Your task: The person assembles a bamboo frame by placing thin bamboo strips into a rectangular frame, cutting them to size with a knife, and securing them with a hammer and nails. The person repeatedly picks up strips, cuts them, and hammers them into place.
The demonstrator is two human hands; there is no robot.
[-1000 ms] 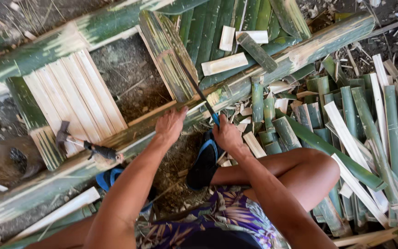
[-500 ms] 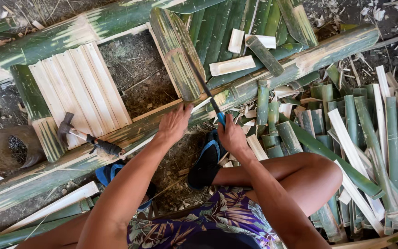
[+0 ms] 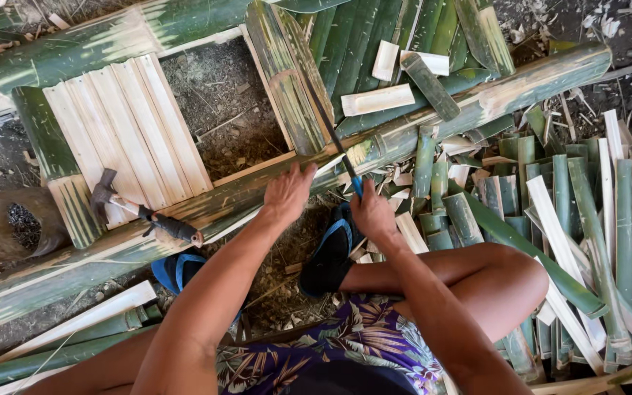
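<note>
Long dark blade with a blue handle (image 3: pixel 334 143), slanting from upper left down to lower right across a split green bamboo slat (image 3: pixel 287 80) and the long bamboo pole (image 3: pixel 477 95) below it. Right hand (image 3: pixel 371 213) clenched around the blue handle at the blade's lower end, just above a dark flip-flop with blue straps (image 3: pixel 330 252). Left hand (image 3: pixel 288 193) released, fingers spread, pressed flat on the near pole beside the slat's lower end, close to the blade without touching it. Two long poles running diagonally, the far bamboo pole (image 3: pixel 96 44) at upper left, with slats laid crosswise between them like rungs of a frame: a row of pale, inner-side-up slats (image 3: pixel 129 124) at left, then a gap of bare earth floor (image 3: pixel 221 110), then the green slat under the blade. Hammer with a dark grip (image 3: pixel 140 212) lying on the pale slats and the near pole, well left of the left hand. Round dark basket (image 3: pixel 9 227) at the far left. Short pale bamboo offcuts (image 3: pixel 378 99) resting on more green slats past the blade. Heap of cut green and pale bamboo strips (image 3: pixel 587 219) to the right, beside a bent bare knee (image 3: pixel 506 271). Second blue flip-flop (image 3: pixel 177 271) under the left forearm. Floral purple shorts (image 3: pixel 360 344) at the bottom edge.
</note>
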